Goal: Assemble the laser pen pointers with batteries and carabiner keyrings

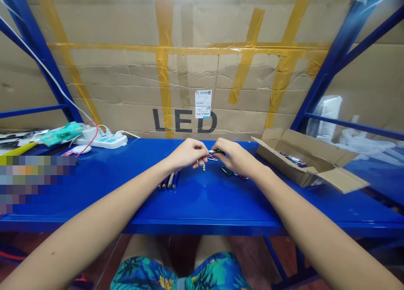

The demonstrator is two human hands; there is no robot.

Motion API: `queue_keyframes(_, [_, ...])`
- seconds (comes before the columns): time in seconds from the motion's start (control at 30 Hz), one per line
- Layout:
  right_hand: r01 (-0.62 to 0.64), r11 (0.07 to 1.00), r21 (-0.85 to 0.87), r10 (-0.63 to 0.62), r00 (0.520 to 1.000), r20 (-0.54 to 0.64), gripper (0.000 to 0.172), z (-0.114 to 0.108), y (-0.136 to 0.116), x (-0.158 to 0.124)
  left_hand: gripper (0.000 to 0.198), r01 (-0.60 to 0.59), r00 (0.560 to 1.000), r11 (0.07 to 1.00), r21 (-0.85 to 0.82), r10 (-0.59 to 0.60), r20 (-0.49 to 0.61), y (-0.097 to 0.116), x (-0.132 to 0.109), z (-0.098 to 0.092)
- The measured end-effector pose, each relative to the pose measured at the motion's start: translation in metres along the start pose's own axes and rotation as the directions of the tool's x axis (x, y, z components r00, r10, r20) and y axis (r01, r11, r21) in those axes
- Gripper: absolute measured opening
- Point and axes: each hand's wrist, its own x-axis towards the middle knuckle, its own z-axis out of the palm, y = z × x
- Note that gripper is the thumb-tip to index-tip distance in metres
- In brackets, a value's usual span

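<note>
Above the middle of the blue table, my left hand (188, 153) is closed, its thumb and forefinger pinching near the silver end of a small silver-and-green piece (216, 151). Small round silver pieces (204, 166) show just below its fingers; whether they are held or lie on the table I cannot tell. My right hand (233, 154) grips the green side of the same piece. A reddish silver-edged clip (212, 158) shows behind the fingertips. Under my right wrist lie a green carabiner (226, 171) and several coloured ones. Several pen-like metal tubes (170, 180) lie side by side below my left wrist.
An open cardboard box (303, 178) with small metal items stands at right. A white power strip (110, 141) with plugs and cables sits at the back left, near a teal packet (61, 133). A large cardboard sheet (132, 83) walls the back between blue posts.
</note>
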Motion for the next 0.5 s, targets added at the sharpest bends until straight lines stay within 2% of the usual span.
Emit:
queue_keyframes(0.13, [0.051, 0.996, -0.073, -0.052, 0.999, -0.004, 0.022, 0.001, -0.001, 0.0, 0.016, -0.053, 0.998, 0.998, 0.039, 0.052, 0.039, -0.002, -0.002, -0.001])
queue_keyframes(0.23, [0.073, 0.994, -0.083, -0.076, 0.997, -0.032, 0.024, 0.002, -0.001, 0.0, 0.015, -0.125, 0.991, 0.991, 0.039, 0.122, 0.052, -0.008, 0.0, 0.0])
queue_keyframes(0.5, [0.003, 1.0, -0.023, -0.004, 0.999, -0.044, 0.021, -0.001, -0.007, -0.001, 0.017, -0.22, 0.975, 0.972, 0.079, 0.217, 0.047, -0.015, 0.0, 0.004])
